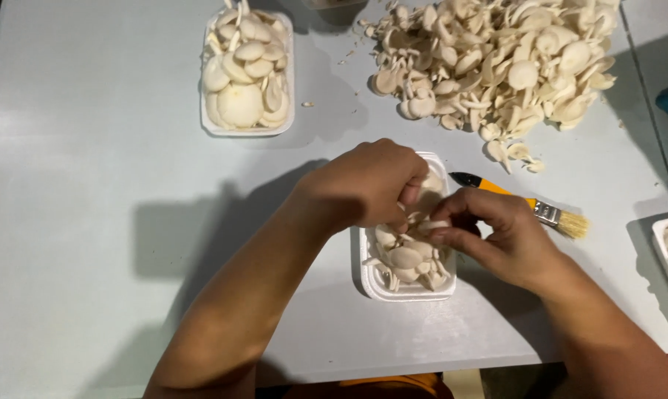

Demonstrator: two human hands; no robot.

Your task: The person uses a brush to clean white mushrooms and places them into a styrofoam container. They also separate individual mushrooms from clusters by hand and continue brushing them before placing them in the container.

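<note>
Pinching a mushroom piece [431, 223] over a white foam tray [406, 290].
Left hand [367, 185] curled narrow above; right hand [496, 236] fingers closed on the piece, beside a paintbrush [530, 203].

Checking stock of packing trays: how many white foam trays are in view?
3: a filled tray top left, one under both hands, one cut off at right edge. More may lie out of frame.

Three white foam trays of pale oyster mushrooms: a full one [247, 127], one under the hands [408, 292], one at the right edge [663, 247]. One loose heap of mushrooms [496, 59]. One yellow-handled paintbrush [541, 210]. Two bare hands: left [367, 185], right [496, 236].
</note>
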